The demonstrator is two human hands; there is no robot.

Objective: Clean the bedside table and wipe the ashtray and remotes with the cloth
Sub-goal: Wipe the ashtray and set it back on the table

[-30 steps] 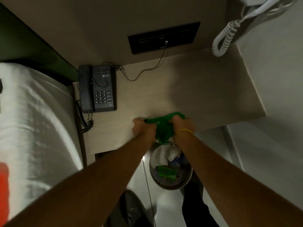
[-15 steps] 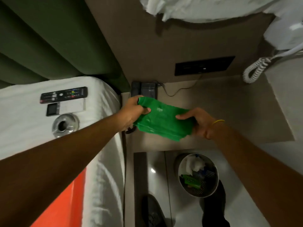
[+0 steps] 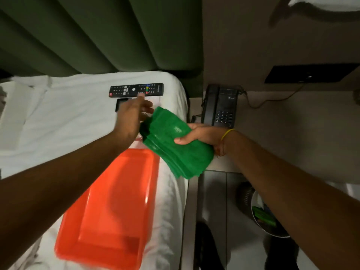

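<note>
My right hand (image 3: 202, 136) grips a folded green cloth (image 3: 175, 145) above the gap between the bed and the bedside table (image 3: 288, 133). My left hand (image 3: 132, 115) is off the cloth, fingers apart, stretched over the white bed (image 3: 68, 121) toward two remotes. A long black remote (image 3: 136, 90) lies on the sheet near the headboard. A second, smaller remote (image 3: 121, 103) lies just below it, mostly hidden by my left hand. The ashtray is hidden from view.
A black desk phone (image 3: 221, 106) sits at the table's left edge with its cord trailing. An orange plastic tray (image 3: 109, 211) lies on the bed below my left arm. A metal waste bin (image 3: 263, 213) stands on the floor. A green padded headboard (image 3: 97, 36) rises behind.
The view swung left from the table to the bed. My left hand let go of the cloth and reached toward the remotes; my right hand keeps holding the cloth.
</note>
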